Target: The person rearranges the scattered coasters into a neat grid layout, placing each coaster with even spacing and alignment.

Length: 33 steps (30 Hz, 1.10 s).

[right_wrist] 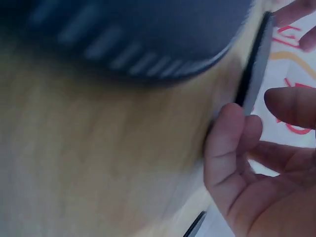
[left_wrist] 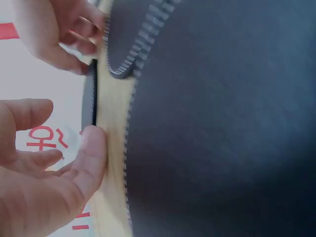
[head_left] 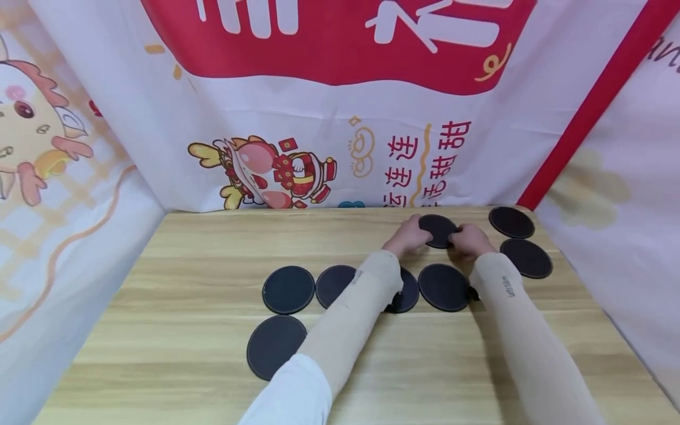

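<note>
Directly between both hands, touching each, dark round disc

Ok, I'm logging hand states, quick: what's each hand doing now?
Left hand: open, touching the edge of the dark disc between both hands.
Right hand: open, touching that disc's opposite edge.

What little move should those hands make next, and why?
Perhaps the left hand and right hand should ease the black disc between them toward the disc below it in the head view. They sit at its opposite sides, so could guide it evenly, and a gap shows there, while the disc pair at right lies nearly edge to edge.
</note>
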Motion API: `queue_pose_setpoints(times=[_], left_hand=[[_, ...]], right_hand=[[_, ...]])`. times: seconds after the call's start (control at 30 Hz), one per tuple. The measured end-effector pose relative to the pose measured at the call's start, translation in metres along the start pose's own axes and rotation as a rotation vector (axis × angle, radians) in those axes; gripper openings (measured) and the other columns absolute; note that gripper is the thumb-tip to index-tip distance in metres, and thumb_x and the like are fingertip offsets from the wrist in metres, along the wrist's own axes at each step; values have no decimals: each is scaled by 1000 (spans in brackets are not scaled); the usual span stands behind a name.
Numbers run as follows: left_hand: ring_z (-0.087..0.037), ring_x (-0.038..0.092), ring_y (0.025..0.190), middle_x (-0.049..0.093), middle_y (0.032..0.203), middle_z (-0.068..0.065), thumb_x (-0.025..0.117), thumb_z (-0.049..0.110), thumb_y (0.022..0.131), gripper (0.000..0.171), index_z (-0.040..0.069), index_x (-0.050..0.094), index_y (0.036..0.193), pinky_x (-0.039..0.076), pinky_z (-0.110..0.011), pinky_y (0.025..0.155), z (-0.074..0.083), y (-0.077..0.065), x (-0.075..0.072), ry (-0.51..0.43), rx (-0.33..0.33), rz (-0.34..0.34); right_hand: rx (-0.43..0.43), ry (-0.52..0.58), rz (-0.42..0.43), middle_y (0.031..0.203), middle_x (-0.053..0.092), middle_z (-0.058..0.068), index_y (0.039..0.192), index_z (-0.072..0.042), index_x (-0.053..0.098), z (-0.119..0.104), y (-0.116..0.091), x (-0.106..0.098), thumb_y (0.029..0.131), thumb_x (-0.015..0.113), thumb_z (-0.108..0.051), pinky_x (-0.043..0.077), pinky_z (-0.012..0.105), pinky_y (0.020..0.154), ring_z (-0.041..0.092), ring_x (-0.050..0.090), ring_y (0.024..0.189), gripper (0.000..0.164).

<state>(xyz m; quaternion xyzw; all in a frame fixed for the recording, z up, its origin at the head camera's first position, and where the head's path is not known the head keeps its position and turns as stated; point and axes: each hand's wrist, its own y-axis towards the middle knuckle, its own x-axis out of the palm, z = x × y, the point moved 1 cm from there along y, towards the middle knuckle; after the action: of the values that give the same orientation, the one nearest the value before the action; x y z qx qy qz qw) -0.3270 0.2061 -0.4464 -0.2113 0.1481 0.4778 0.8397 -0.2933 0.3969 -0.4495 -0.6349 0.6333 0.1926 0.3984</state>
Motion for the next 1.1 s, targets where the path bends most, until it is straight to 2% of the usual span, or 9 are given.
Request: queue_pose_setpoints(times=[0.13,0.27,0.37,0.57,0.73,0.87,0.97,1.03,1.1], left_hand=[[-20,53,113,40,157,-8,57,5,94,67,15,37,157,50,-35,77,-2,-2,-3,-196,-4,36],[-21,56,103,44,155,-10,54,-5,90,69,13,41,155,52,-39,72,-4,-2,-7,-308,-40,127],[-23,60,100,49,151,-12,58,-4,90,69,9,41,155,55,-38,79,-6,1,-9,-298,-81,193],[-26,52,130,55,144,-14,65,2,91,59,0,48,148,44,-33,105,-6,1,-15,-196,-92,293],[-25,56,126,60,137,-15,65,-3,90,49,0,60,139,48,-34,100,-5,-6,-25,-210,-31,368],[-31,65,107,56,141,-20,60,-6,92,56,6,54,146,56,-43,88,-5,-11,-30,-400,-2,327],[-39,68,86,55,138,-25,56,-4,98,60,15,46,153,57,-50,82,-6,-16,-36,-561,1,236],[-39,68,77,59,132,-26,55,-1,101,61,20,42,156,59,-50,77,-6,-21,-41,-617,12,166],[-41,68,81,63,126,-23,54,2,103,61,23,38,158,59,-48,75,-5,-27,-48,-629,36,103]], right_hand=[[38,174,-30,77,53,12,142,15,38,-2,3,2,98,49,-15,52,32,52,18,55,55,54],[63,322,-31,69,49,4,142,12,34,-8,1,2,100,50,-10,45,29,47,13,49,49,50],[45,371,-8,66,49,4,144,9,31,-13,-1,3,100,50,-8,41,28,43,11,45,45,50],[-26,507,31,76,63,12,147,5,29,-25,-10,4,102,50,-4,41,27,44,13,48,49,50],[-54,617,20,84,66,14,148,0,31,-34,-17,8,103,53,-6,49,30,50,14,54,56,50],[-90,723,0,76,65,7,150,-2,30,-36,-22,10,102,52,-2,50,29,50,13,53,54,53],[-117,803,-36,74,64,3,156,-6,25,-38,-27,10,104,49,-2,50,28,53,12,54,56,58],[-133,863,-67,75,65,3,160,-10,21,-41,-31,10,105,47,-4,51,28,54,13,55,57,61],[-151,920,-98,76,67,4,163,-14,14,-43,-36,9,106,46,-4,53,28,56,14,56,59,65]])
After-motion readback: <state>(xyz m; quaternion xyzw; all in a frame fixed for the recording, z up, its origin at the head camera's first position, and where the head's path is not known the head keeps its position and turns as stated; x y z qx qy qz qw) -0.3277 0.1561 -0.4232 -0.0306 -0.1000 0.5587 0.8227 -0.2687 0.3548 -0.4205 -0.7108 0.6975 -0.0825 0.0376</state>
